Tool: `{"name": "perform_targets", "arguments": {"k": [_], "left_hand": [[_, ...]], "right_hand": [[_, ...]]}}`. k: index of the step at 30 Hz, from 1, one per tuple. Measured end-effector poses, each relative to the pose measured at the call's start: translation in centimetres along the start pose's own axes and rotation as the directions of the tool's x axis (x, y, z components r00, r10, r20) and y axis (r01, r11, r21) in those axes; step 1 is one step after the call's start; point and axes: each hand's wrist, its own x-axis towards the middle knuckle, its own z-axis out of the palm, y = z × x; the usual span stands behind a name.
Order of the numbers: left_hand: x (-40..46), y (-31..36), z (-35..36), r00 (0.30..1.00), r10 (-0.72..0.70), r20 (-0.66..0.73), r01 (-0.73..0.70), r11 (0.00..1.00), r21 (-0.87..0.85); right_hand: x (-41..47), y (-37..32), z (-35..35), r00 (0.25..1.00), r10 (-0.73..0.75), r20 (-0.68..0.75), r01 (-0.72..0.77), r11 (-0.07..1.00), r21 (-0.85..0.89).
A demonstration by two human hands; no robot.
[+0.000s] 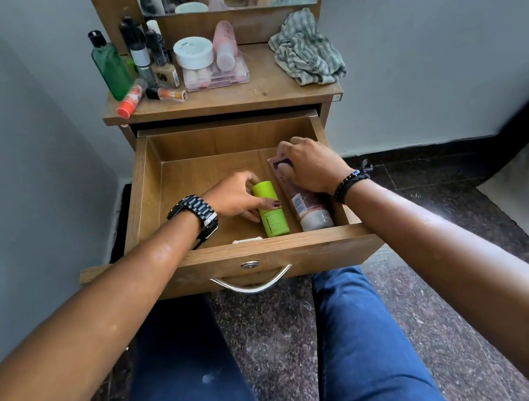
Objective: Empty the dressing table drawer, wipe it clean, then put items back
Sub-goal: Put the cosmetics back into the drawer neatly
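Judging by the top, I'm either nearly emptied or just restocking: bottles (144, 64) and cloth (305, 48) crowd upper centre. Mid-frame, drawer (141, 196) holds two things: left hand (234, 197) pinches the green stick (269, 211), right hand (310, 165) curls round the tube (308, 208).

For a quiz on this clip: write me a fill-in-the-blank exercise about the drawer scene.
1. The left hand holds a ____ green tube in the drawer.
2. The right hand rests on the ____ tube beside it.
3. The striped cloth lies on the tabletop, at its ____ end.
4. The left wrist wears a black ____.

Missing words: lime; pink; right; watch
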Motion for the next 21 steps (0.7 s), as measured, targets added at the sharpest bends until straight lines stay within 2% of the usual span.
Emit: {"name": "perform_targets", "arguments": {"k": [4,10,13,18,21], "left_hand": [[0.2,-0.3,0.4,0.997,-0.049,0.058,0.051,0.998,-0.035],[0.6,-0.6,0.7,0.992,-0.045,0.114,0.061,0.987,-0.146],[0.7,-0.6,0.9,0.990,-0.026,0.139,0.042,0.992,-0.119],[1.0,-0.9,1.2,0.992,-0.001,0.124,0.009,0.998,-0.065],[1.1,-1.1,1.2,0.995,0.044,0.091,-0.042,0.999,-0.026]], "right_hand": [[0.1,0.1,-0.1,1.000,0.018,-0.016,-0.017,1.000,0.012],[0.0,0.0,-0.3,1.000,0.024,0.001,-0.024,0.999,-0.031],[0.0,0.0,-0.6,1.000,0.023,0.007,-0.022,0.999,-0.026],[-0.7,-0.5,-1.1,0.983,0.029,0.180,-0.015,0.997,-0.075],[-1.2,-1.1,-1.1,0.977,0.094,0.193,-0.075,0.992,-0.105]]}}
